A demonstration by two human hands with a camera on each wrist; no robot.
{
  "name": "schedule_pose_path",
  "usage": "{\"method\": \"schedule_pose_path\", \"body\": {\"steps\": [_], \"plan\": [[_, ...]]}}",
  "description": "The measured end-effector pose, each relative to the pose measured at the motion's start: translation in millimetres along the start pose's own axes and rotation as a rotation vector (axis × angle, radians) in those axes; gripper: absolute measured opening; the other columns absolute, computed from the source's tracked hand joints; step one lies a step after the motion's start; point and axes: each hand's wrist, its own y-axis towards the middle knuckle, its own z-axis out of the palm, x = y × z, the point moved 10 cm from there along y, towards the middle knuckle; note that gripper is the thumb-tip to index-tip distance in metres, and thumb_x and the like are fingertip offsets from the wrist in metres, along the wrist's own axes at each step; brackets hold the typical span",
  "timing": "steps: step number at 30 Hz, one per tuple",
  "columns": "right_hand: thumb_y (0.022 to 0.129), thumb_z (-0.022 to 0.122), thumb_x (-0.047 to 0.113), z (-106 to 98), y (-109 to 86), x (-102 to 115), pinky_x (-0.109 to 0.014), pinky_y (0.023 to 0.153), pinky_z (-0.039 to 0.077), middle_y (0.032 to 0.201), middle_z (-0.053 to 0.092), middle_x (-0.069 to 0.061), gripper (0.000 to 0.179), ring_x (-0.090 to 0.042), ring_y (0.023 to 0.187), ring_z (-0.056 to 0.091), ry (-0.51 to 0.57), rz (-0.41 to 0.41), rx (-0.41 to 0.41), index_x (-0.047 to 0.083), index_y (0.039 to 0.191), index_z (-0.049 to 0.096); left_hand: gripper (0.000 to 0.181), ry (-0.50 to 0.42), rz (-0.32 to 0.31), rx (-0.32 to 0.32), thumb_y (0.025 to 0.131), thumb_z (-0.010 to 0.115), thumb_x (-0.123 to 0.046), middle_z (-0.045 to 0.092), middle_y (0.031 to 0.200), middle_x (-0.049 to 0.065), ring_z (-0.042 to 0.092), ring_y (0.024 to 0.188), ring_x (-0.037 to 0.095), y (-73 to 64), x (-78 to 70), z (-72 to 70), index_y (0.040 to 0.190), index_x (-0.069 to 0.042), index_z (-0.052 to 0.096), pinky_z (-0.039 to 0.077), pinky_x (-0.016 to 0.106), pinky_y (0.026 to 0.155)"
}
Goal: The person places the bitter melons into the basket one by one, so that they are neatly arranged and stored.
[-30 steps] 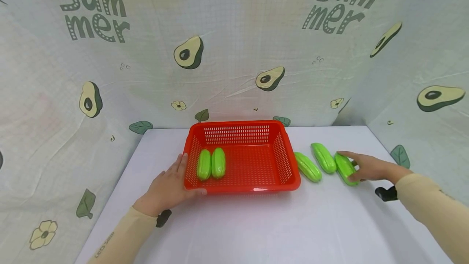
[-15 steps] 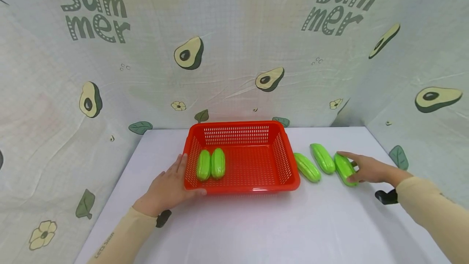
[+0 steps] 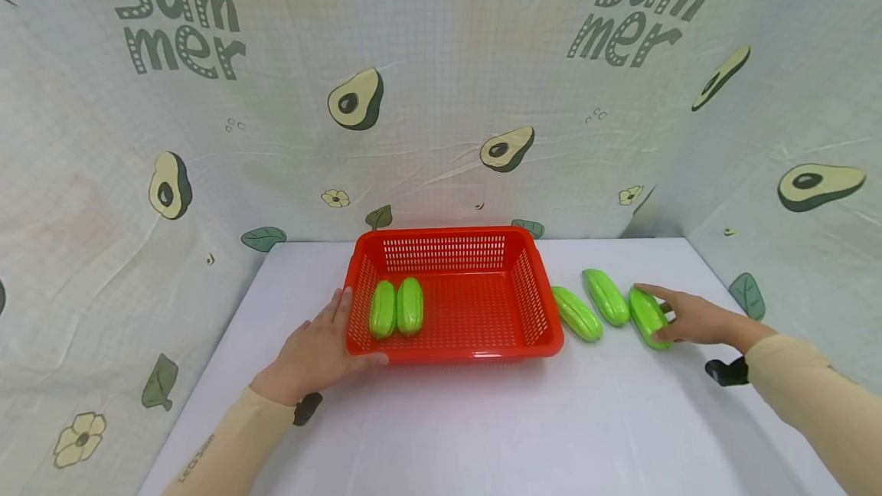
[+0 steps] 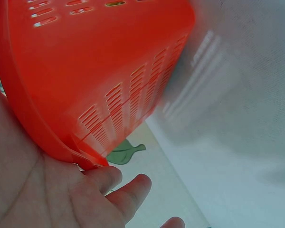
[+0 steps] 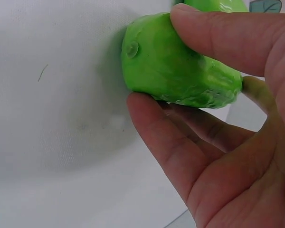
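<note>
A red plastic basket (image 3: 475, 312) with slotted walls stands on the white table. My left hand (image 3: 313, 350) lies against its near left corner, fingers along the left rim and thumb at the front edge. The left wrist view shows the palm against the basket's rim (image 4: 26, 111). On the right, my right hand (image 3: 699, 318) grips a bright green, ridged, cucumber-shaped vegetable (image 5: 156, 61). The thumb is on one side and the fingers are on the other. Two similar green vegetables (image 3: 409, 306) lie side by side inside the basket, at its left.
Two more green vegetables lie between the basket and my right hand: one (image 3: 577, 314) close by the basket's right wall, another (image 3: 606, 297) beside the gripped one. A printed cloth (image 3: 427, 98) hangs behind the table (image 3: 468, 435) and along both sides.
</note>
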Motion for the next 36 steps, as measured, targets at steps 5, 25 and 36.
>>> {"method": "schedule_pose_path", "body": {"steps": [5, 25, 36], "plan": [[0.081, 0.084, 0.03, -3.1, -3.9, -0.3, -0.05, 0.077, 0.057, 0.138, 0.037, -0.044, 0.101, -0.057, 0.116, 0.049, -0.015, -0.005, -0.016, 0.004, 0.157, 0.022, 0.133, -0.009, 0.004, -0.002, 0.071, 0.054, -0.088, 0.023, 0.159, 0.027, 0.03, 0.141, 0.046, 0.5, -1.7, -0.4, 0.156, 0.005, 0.014, 0.035, 0.07, 0.101], [0.082, 0.083, 0.025, -77.7, -18.5, 109.7, -0.049, 0.077, 0.057, 0.139, 0.044, -0.033, 0.099, -0.045, 0.108, 0.062, -0.07, -0.176, -0.087, 0.012, 0.159, 0.022, 0.134, -0.012, 0.012, -0.014, 0.071, 0.054, -0.089, 0.024, 0.158, 0.028, 0.03, 0.141, 0.047, -1.6, -0.6, -3.6, 0.156, 0.007, 0.015, 0.037, 0.07, 0.1], [0.085, 0.08, 0.018, -47.6, 16.7, 240.6, -0.043, 0.082, 0.057, 0.139, 0.05, -0.015, 0.091, -0.033, 0.111, 0.062, -0.085, -0.287, 0.041, 0.032, 0.158, 0.028, 0.132, -0.019, 0.017, -0.016, 0.073, 0.057, -0.086, 0.023, 0.158, 0.028, 0.029, 0.142, 0.046, -1.8, -0.2, -1.5, 0.156, 0.007, 0.015, 0.035, 0.07, 0.101]]}}
